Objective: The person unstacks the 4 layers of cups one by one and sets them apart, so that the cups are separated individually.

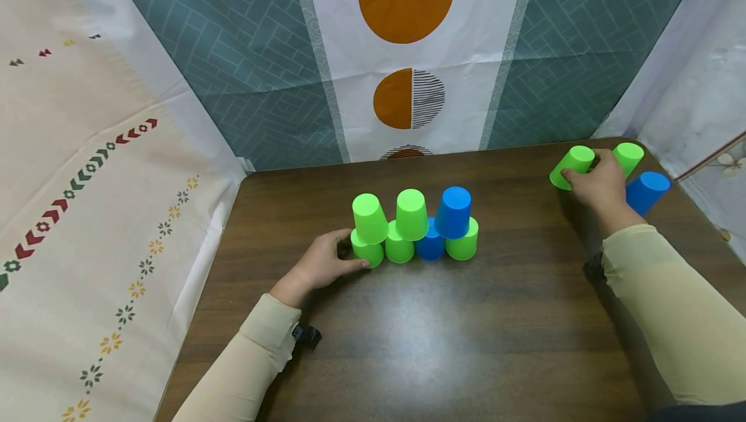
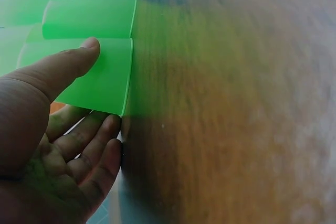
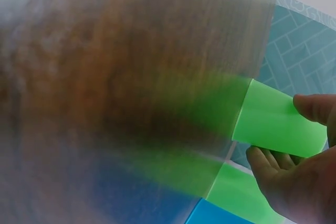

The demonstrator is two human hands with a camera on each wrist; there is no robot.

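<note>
1. Teal cloth (image 1: 245, 40) with a pale block-line pattern flanks a white panel (image 1: 495, 21) of orange-and-black circles in the head view; patterned cream cloth (image 1: 87, 176) covers the left. Below lies a brown wooden table (image 1: 495, 344), glossy where light falls.
2. Same view, hands: the left hand (image 1: 322, 259) is loosely spread at the lower-left green cup (image 1: 367, 254), thumb and fingers apart on either side. Near the table's far right corner, the right hand (image 1: 603, 182) grips a separate green cup (image 1: 571, 168).
3. Same view, containers: smooth, tapered cups stand mouth down, so their insides are hidden. Rightward from the lower-left one, the bottom row continues with an inner green cup (image 1: 399, 245), a lower blue cup (image 1: 430, 246) and an end green cup (image 1: 463, 244). Above sit the upper-left green cup (image 1: 370, 218), upper-middle green cup (image 1: 412, 215) and upper blue cup (image 1: 453, 211). Beside the right hand are a far green cup (image 1: 629, 156) and a far blue cup (image 1: 647, 193).
4. Left wrist view: the thumb lies across slightly translucent green plastic; the fingers bend gently near the rim.
5. Right wrist view: thumb and fingertips pinch the separate cup from opposite sides. Whether its rim touches the wood, I cannot tell.
</note>
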